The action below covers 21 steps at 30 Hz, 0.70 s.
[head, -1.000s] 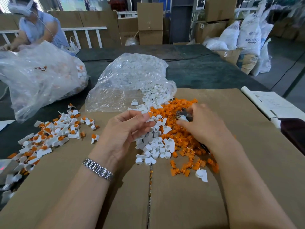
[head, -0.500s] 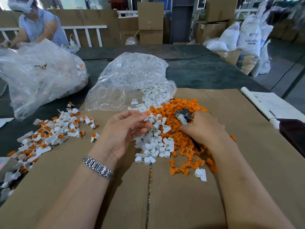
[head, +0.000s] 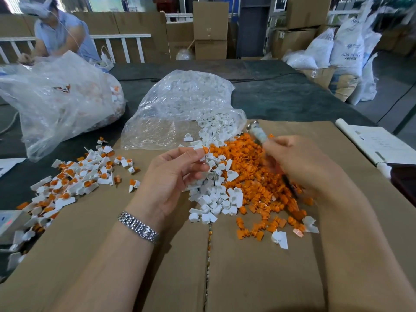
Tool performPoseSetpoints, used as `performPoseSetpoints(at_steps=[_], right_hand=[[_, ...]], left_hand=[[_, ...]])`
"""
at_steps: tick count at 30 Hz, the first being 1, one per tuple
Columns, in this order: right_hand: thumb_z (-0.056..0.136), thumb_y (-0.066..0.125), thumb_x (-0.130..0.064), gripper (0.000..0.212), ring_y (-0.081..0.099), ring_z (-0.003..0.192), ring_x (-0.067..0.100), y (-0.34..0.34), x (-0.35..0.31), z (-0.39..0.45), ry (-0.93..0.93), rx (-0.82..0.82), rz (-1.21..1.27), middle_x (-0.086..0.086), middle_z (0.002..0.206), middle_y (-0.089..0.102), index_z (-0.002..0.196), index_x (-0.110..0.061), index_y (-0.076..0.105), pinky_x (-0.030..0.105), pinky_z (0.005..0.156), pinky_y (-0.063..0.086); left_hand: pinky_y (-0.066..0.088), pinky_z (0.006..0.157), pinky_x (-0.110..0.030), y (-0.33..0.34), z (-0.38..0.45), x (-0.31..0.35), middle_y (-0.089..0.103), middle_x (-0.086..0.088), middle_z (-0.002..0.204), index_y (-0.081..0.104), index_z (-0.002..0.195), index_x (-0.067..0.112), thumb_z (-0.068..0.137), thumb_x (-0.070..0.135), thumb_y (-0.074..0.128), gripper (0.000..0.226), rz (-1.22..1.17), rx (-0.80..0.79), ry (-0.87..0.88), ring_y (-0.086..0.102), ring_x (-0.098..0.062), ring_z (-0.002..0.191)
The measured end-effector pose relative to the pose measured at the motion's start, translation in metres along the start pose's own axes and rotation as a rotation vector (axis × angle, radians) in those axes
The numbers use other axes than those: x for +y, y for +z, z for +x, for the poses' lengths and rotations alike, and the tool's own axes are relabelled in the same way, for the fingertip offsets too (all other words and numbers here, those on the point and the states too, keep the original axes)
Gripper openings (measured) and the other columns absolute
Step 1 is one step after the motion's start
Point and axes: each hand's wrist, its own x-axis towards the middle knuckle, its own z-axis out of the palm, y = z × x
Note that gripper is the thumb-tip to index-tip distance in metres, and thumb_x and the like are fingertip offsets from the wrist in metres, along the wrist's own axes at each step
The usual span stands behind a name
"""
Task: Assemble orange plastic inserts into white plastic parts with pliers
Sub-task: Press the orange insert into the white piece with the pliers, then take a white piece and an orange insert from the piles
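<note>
**Assembly station: both hands engaged over the parts heap**

The left hand (head: 177,176), palm up, pinches a white part with an orange insert (head: 203,151) between thumb and fingertips, above the heap. The right hand (head: 299,163) is curled around the pliers (head: 258,134); the motion-blurred tool head points up and away, clear of the heap. Loose white parts (head: 213,194) and orange inserts (head: 254,176) lie mixed on the cardboard sheet (head: 247,266), spilling from an open clear bag (head: 180,113). Finished pieces (head: 74,176) lie scattered to the left, across the cardboard edge and the dark table (head: 292,97). A second bag (head: 56,102) lies far left, with another person (head: 60,34) behind it.
</note>
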Motion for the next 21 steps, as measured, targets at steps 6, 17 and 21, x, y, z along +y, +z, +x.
performPoseSetpoints(at_steps=[6, 17, 21], right_hand=[[0.098, 0.062, -0.016, 0.021, 0.07, 0.081, 0.027, -0.002, -0.012, -0.012, -0.005, -0.445, 0.23, 0.013, 0.088, 0.071, 0.111, -0.001, 0.067, 0.043, 0.086, 0.059], [0.104, 0.054, -0.022, 0.02, 0.07, 0.08, 0.016, 0.024, -0.026, -0.034, -0.061, -0.582, 0.161, 0.008, 0.091, 0.067, 0.103, -0.004, 0.064, 0.041, 0.082, 0.063], [0.103, 0.053, -0.038, 0.034, 0.073, 0.086, 0.028, 0.031, -0.024, -0.033, -0.116, -0.523, -0.002, 0.009, 0.087, 0.069, 0.102, -0.005, 0.065, 0.047, 0.083, 0.062]], left_hand=[[0.054, 0.057, -0.018, 0.0, 0.0, 0.001, 0.074, -0.004, 0.081, 0.08, 0.082, 0.013, 0.066, 0.021, 0.087, 0.02, -0.031, 0.028, 0.041, 0.071, -0.013, 0.067], [0.054, 0.056, -0.018, 0.001, 0.0, 0.002, 0.075, -0.005, 0.081, 0.079, 0.075, 0.017, 0.069, 0.02, 0.086, 0.01, -0.007, 0.042, 0.068, 0.071, -0.014, 0.065], [0.053, 0.054, -0.018, 0.0, 0.0, 0.001, 0.075, -0.007, 0.078, 0.077, 0.075, 0.014, 0.069, 0.018, 0.084, 0.009, 0.038, 0.066, 0.071, 0.071, -0.014, 0.063]])
